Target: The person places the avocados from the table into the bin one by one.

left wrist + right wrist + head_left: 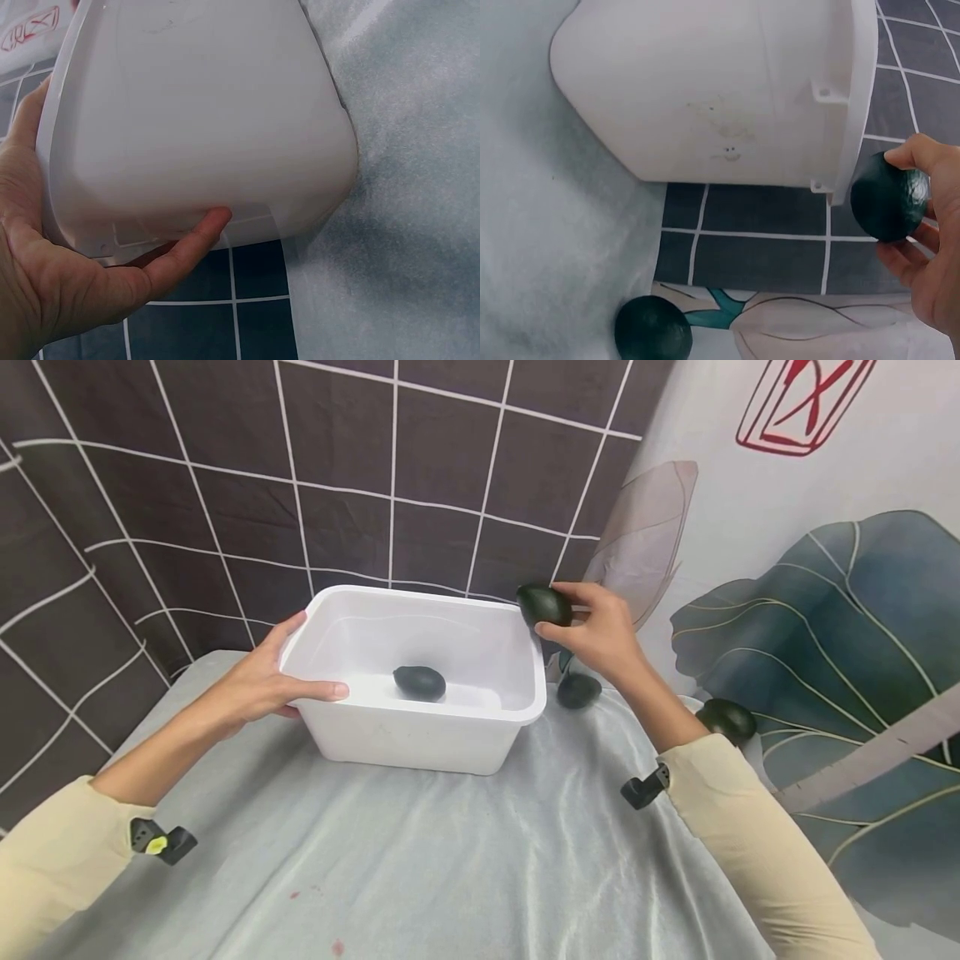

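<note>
The left hand [258,685] grips the left end of a white bin [412,737], thumb over the near rim, fingers along the outside. The right hand [603,631], parted just to the fruit's width, pinches a dark green fruit [542,605] by the bin's far right corner; whether it touches the rim is hard to tell. A second fruit [420,683] lies inside the bin, a third fruit [578,691] on the surface [420,860] just right of it.

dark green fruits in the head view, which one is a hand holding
The fruit gripped by the right hand; the other three are not held: one inside the white tub, one just right of it, one behind the right forearm.
</note>
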Demonstrator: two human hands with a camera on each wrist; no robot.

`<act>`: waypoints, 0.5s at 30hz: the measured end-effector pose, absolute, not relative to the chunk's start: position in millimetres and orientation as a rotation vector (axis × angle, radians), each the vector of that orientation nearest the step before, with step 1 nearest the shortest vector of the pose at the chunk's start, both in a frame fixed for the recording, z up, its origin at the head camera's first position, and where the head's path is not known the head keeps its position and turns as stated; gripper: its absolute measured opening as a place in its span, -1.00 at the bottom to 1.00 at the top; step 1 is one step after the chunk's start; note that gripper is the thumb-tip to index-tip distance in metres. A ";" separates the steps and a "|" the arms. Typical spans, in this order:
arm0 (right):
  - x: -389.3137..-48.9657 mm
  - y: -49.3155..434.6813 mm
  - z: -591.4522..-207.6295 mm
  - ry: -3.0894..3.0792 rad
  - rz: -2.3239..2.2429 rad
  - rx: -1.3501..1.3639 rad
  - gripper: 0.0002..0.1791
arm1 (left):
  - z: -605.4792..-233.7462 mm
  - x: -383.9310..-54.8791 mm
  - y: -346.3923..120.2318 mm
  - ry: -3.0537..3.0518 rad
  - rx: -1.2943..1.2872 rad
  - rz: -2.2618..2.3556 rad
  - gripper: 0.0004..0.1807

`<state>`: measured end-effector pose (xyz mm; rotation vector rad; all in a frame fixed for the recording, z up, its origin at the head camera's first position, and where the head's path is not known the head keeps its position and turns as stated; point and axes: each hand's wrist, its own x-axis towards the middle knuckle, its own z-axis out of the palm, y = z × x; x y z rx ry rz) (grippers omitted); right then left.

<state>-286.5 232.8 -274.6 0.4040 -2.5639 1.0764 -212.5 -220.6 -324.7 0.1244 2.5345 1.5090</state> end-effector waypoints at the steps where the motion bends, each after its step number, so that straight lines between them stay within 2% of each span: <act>1: -286.3 231.3 -274.6 -2.564 1.076 0.407 -0.26 | -324.7 -212.5 -220.6 2.532 0.124 1.512 0.52; 15: -284.1 213.7 -275.3 -2.604 1.037 0.444 -0.24 | -323.9 -211.9 -220.8 2.524 0.117 1.522 0.52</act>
